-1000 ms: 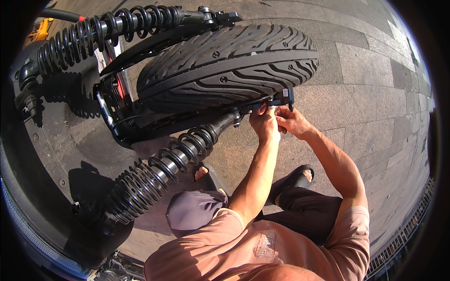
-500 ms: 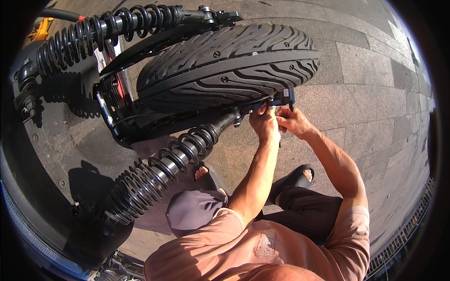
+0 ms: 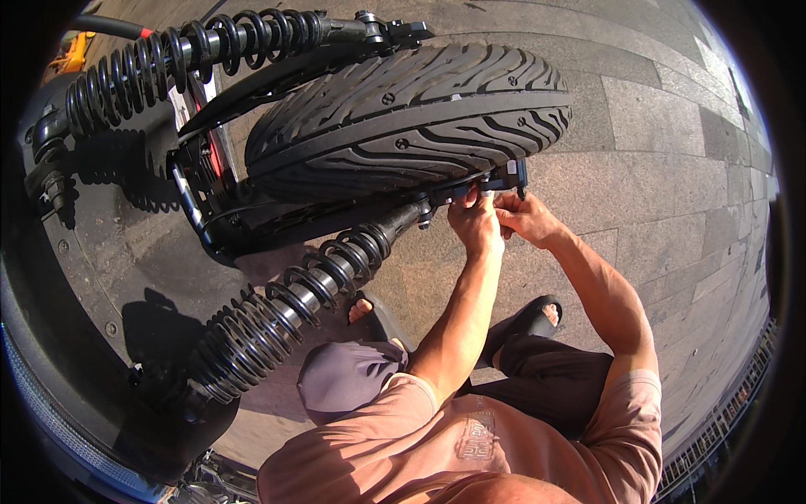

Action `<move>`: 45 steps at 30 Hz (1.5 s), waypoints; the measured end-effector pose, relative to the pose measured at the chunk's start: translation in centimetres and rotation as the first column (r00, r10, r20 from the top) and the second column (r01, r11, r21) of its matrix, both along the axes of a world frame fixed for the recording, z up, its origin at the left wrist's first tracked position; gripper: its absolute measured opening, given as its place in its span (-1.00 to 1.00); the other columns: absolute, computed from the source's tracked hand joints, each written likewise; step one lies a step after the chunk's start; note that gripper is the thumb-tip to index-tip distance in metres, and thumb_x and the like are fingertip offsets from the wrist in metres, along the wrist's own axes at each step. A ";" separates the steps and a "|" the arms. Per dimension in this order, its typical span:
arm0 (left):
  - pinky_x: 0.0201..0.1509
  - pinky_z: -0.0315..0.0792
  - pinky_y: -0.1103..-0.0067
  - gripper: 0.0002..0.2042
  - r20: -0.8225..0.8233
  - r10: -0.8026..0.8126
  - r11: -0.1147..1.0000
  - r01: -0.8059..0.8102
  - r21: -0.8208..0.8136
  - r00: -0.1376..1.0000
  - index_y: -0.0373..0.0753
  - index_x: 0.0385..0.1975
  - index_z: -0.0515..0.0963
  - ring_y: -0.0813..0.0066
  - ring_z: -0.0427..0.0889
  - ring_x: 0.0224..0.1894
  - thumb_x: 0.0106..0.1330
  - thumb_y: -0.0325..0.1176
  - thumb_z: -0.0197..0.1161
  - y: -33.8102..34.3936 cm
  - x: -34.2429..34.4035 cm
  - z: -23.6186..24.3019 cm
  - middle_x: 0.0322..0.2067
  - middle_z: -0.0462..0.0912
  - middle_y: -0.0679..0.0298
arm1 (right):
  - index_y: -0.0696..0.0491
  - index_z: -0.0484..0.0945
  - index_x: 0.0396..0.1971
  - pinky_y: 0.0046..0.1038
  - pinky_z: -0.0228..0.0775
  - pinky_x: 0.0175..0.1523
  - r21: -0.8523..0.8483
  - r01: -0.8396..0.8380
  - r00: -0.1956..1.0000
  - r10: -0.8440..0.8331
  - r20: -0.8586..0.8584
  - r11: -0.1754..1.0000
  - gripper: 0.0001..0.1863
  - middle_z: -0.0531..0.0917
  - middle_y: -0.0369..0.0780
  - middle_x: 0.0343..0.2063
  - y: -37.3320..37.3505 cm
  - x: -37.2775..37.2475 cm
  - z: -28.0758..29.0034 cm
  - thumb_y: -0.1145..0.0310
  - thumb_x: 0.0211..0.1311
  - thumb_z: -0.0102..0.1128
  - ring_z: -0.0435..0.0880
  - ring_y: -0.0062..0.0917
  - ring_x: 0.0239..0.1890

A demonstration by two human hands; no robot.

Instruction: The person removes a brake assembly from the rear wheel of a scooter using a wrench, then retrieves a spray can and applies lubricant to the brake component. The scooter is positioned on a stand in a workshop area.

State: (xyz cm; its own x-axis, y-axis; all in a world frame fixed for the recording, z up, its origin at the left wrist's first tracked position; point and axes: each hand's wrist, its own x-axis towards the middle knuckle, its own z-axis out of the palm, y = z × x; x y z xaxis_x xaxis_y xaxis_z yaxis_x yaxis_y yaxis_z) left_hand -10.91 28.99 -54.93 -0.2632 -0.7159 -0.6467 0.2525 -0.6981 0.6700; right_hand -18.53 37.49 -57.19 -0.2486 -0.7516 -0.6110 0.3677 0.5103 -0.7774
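A black, deeply grooved tyre [image 3: 411, 126] sits between two arms. At its near side is a dark bracket [image 3: 510, 175] by the wheel's hub, with the lower end of a black coil-spring shock absorber [image 3: 336, 260] next to it. My left hand [image 3: 477, 225] is raised under this bracket, fingers closed and pressed together at a small fitting there. Close beside it, almost touching, my right hand [image 3: 529, 220] pinches with thumb and fingers just below the bracket's outer end. Whatever either hand grips is too small and shaded to make out.
Another coil-spring shock absorber [image 3: 201, 52] runs along the tyre's far side. A dark body panel [image 3: 101, 277] curves down the left. Stone paving [image 3: 663, 193] spreads to the right, with a metal grating [image 3: 722, 420] at the lower right. My sandalled feet are below my hands.
Both hands stay at the bracket, with only a very slight shift of the left hand and its fingers. The tyre and shock absorbers have not moved.
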 end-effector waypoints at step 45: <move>-0.31 0.59 0.54 -0.84 0.023 -0.047 0.997 0.048 -0.059 0.999 -0.32 -0.44 0.44 0.55 0.55 -0.41 0.11 -0.53 0.34 0.4 -0.4 0.5 -0.44 0.49 0.35 | 0.15 0.51 -0.50 -0.59 0.26 -0.47 -0.040 0.114 0.990 -0.117 -0.074 0.993 -0.79 0.50 -0.38 -0.64 0.4 1.1 -1.8 0.33 0.25 0.17 0.38 -0.74 -0.57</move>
State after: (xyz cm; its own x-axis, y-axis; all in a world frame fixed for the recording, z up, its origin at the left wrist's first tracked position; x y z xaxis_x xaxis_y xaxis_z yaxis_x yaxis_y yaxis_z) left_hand -11.31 29.36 -54.39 -0.2847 -0.7402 -0.6091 0.2051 -0.6677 0.7156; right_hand -17.43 37.90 -58.97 -0.3799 -0.7362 -0.5600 0.3618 0.4389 -0.8225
